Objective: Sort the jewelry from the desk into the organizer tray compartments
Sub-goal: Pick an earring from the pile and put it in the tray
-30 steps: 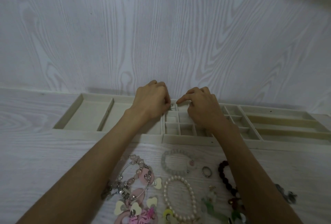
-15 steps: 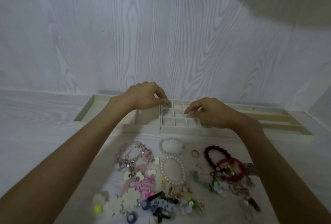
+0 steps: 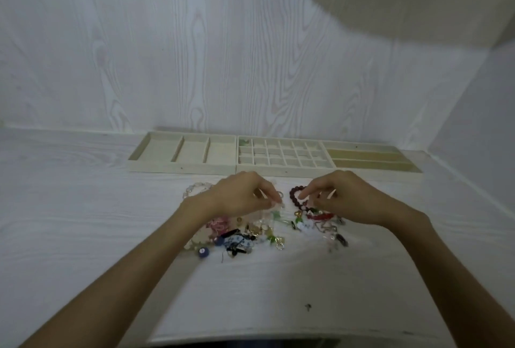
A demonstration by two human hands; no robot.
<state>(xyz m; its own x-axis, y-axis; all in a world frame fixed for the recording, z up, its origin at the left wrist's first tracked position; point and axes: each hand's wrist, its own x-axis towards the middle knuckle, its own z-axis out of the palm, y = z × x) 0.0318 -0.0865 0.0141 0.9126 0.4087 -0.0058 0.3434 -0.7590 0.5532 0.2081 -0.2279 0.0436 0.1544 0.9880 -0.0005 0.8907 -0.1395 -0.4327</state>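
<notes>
A white wood-grain worktop (image 3: 83, 208) meets a matching wall. At 12 o'clock, against the wall, sits the cream organizer tray (image 3: 274, 169): 3 wide compartments on its left, a grid of small squares in the middle, long slots on its right. The grid's far-left square holds a small green piece (image 3: 244, 141).

A heap of jewelry (image 3: 250, 233) lies at centre, just in front of the tray and apart from it: beads, charms, a dark red bead bracelet (image 3: 296, 194) and a pale bead bracelet (image 3: 195, 189) at 10 o'clock.

Both bare hands hover over the heap's far edge. The left hand (image 3: 239, 194) has its fingers curled, tips together near a small ring; whether its grip grasps anything cannot be told. The right hand (image 3: 342, 194) curls loosely, forefinger pointing at the red bracelet; its grip is likewise unclear through blur.
</notes>
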